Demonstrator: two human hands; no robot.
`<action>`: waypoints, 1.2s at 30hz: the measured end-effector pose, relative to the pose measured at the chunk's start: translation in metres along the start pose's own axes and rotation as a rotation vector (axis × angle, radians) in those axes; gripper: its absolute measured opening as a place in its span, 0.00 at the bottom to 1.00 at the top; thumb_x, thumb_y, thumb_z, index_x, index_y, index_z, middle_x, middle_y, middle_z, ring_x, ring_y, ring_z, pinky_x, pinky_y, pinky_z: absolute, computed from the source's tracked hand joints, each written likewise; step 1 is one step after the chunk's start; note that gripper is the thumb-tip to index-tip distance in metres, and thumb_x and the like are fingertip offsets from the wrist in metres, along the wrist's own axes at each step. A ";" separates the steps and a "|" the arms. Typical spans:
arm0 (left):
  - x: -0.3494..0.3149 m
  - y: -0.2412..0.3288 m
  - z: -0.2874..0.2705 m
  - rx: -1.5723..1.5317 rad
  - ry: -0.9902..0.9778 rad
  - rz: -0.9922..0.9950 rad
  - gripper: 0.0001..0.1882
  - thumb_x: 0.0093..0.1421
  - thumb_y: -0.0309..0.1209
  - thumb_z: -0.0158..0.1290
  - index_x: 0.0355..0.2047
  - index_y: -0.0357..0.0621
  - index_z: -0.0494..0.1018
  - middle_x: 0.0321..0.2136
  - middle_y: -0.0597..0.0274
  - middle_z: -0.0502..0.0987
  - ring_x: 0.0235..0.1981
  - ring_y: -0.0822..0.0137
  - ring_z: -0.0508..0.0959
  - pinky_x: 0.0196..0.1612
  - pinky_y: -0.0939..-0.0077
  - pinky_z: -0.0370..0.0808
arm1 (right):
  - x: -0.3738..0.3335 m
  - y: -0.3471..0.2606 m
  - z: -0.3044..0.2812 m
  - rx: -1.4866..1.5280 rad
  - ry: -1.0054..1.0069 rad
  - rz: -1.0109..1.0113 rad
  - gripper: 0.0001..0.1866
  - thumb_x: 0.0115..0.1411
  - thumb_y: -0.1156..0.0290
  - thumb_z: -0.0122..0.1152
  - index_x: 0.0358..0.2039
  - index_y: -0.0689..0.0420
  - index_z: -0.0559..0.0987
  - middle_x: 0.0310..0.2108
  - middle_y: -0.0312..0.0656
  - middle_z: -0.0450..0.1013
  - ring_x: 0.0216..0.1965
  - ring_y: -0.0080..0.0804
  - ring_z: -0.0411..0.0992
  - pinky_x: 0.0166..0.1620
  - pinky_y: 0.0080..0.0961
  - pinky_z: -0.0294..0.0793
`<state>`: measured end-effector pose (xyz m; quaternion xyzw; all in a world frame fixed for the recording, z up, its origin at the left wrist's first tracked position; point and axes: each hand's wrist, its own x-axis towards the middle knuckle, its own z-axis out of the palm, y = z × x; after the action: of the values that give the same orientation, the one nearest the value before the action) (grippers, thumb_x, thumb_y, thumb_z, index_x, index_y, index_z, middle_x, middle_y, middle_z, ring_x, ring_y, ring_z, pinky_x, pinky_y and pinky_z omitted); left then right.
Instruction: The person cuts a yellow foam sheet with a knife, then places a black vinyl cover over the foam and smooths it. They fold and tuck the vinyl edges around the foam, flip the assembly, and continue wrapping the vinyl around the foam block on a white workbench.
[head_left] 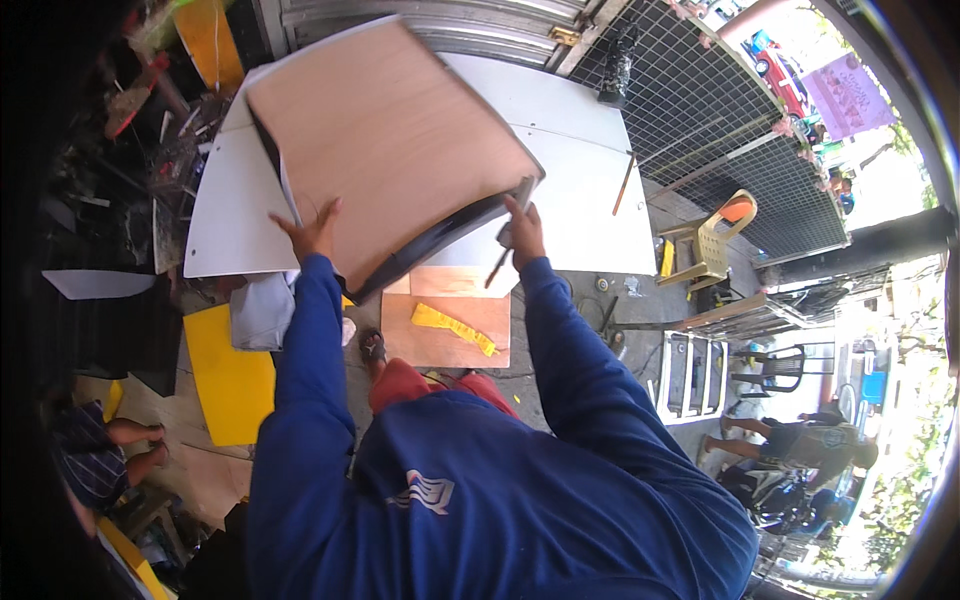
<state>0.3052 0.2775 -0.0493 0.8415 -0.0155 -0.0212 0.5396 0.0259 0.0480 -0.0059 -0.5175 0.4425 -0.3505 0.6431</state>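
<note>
A large light-brown wooden panel (390, 120) with dark edging stands tilted over a white-topped table (590, 205). My left hand (317, 232) presses against its near left edge, fingers and thumb spread. By the near right corner, my right hand (527, 235) is closed round a slim grey tool (504, 235); a dark, thin end points down from it. The exact kind of tool cannot be made out. That hand is close to the panel's dark edge, and whether it also grips the panel is unclear.
Below the table lies a wooden board (445, 345) with a yellow strip (455, 328) on it. A yellow sheet (230, 375) and grey cloth (262, 312) are at left. A thin brown stick (624, 184) lies on the table. Plastic chair (708, 240) at right; people sit or stand at both sides.
</note>
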 end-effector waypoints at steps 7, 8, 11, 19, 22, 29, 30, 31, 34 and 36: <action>-0.233 0.056 0.160 -0.677 0.179 -0.075 0.53 0.58 0.53 0.62 0.69 0.26 0.51 0.66 0.35 0.62 0.64 0.48 0.68 0.67 0.59 0.64 | -0.075 -0.035 -0.175 0.138 -0.112 0.060 0.14 0.70 0.60 0.54 0.44 0.59 0.72 0.33 0.52 0.82 0.16 0.24 0.68 0.20 0.20 0.66; -0.269 0.079 0.197 -0.712 0.061 -0.141 0.50 0.61 0.54 0.57 0.69 0.27 0.53 0.67 0.35 0.62 0.66 0.50 0.66 0.68 0.60 0.63 | -0.096 -0.029 -0.196 0.126 -0.090 0.057 0.16 0.69 0.58 0.52 0.42 0.60 0.73 0.32 0.51 0.81 0.19 0.28 0.69 0.23 0.23 0.67; -0.353 0.133 0.265 -0.643 -0.582 -0.039 0.42 0.70 0.57 0.44 0.68 0.29 0.59 0.67 0.35 0.62 0.71 0.55 0.61 0.71 0.62 0.58 | -0.139 -0.004 -0.239 0.127 0.013 0.125 0.16 0.68 0.57 0.56 0.33 0.58 0.75 0.24 0.44 0.76 0.19 0.27 0.69 0.22 0.23 0.67; -0.257 0.149 0.122 -0.208 -0.636 1.051 0.20 0.59 0.38 0.63 0.48 0.40 0.80 0.45 0.49 0.82 0.45 0.50 0.82 0.53 0.60 0.76 | -0.146 0.014 -0.238 0.129 -0.093 0.073 0.17 0.64 0.56 0.64 0.38 0.59 0.75 0.24 0.38 0.72 0.20 0.23 0.69 0.21 0.21 0.68; -0.133 0.114 0.053 0.536 -0.120 0.955 0.27 0.68 0.48 0.50 0.63 0.53 0.70 0.63 0.50 0.70 0.66 0.45 0.66 0.67 0.46 0.61 | -0.110 0.002 -0.173 0.048 -0.134 0.066 0.24 0.61 0.53 0.69 0.42 0.60 0.73 0.22 0.34 0.67 0.21 0.22 0.67 0.22 0.22 0.68; -0.107 -0.020 0.005 0.944 -0.123 0.819 0.34 0.72 0.58 0.35 0.74 0.63 0.52 0.75 0.60 0.48 0.75 0.50 0.50 0.74 0.48 0.47 | -0.054 0.009 -0.047 -0.011 -0.032 -0.143 0.28 0.58 0.51 0.71 0.38 0.64 0.70 0.23 0.43 0.72 0.20 0.30 0.74 0.20 0.29 0.73; -0.129 -0.021 0.004 0.948 -0.081 0.762 0.35 0.72 0.58 0.35 0.74 0.61 0.52 0.75 0.58 0.48 0.75 0.49 0.49 0.74 0.47 0.46 | -0.044 0.010 -0.046 -0.070 -0.011 -0.101 0.27 0.58 0.52 0.71 0.38 0.64 0.70 0.23 0.43 0.72 0.21 0.30 0.74 0.21 0.29 0.73; -0.153 -0.015 0.004 1.007 -0.005 0.699 0.36 0.71 0.59 0.36 0.74 0.59 0.52 0.75 0.57 0.47 0.75 0.47 0.48 0.74 0.46 0.45 | -0.032 0.010 -0.050 -0.130 -0.024 -0.067 0.27 0.58 0.52 0.70 0.37 0.64 0.71 0.23 0.44 0.73 0.22 0.31 0.74 0.21 0.30 0.74; -0.218 0.021 0.027 0.967 0.054 0.433 0.39 0.70 0.61 0.37 0.74 0.56 0.53 0.75 0.51 0.47 0.75 0.41 0.45 0.74 0.42 0.41 | 0.038 -0.013 -0.041 -0.315 -0.012 -0.141 0.23 0.60 0.52 0.69 0.36 0.62 0.77 0.27 0.38 0.74 0.25 0.25 0.71 0.25 0.29 0.71; -0.223 0.044 0.042 0.859 -0.093 0.364 0.40 0.68 0.62 0.38 0.73 0.54 0.56 0.75 0.46 0.47 0.75 0.37 0.41 0.73 0.39 0.37 | 0.079 -0.029 -0.024 -0.616 -0.019 -0.203 0.26 0.60 0.47 0.67 0.35 0.62 0.76 0.27 0.41 0.75 0.25 0.29 0.73 0.26 0.30 0.71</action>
<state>0.0806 0.2321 -0.0221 0.9704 -0.1945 0.0447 0.1362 0.0327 -0.0390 0.0041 -0.7323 0.4680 -0.2577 0.4222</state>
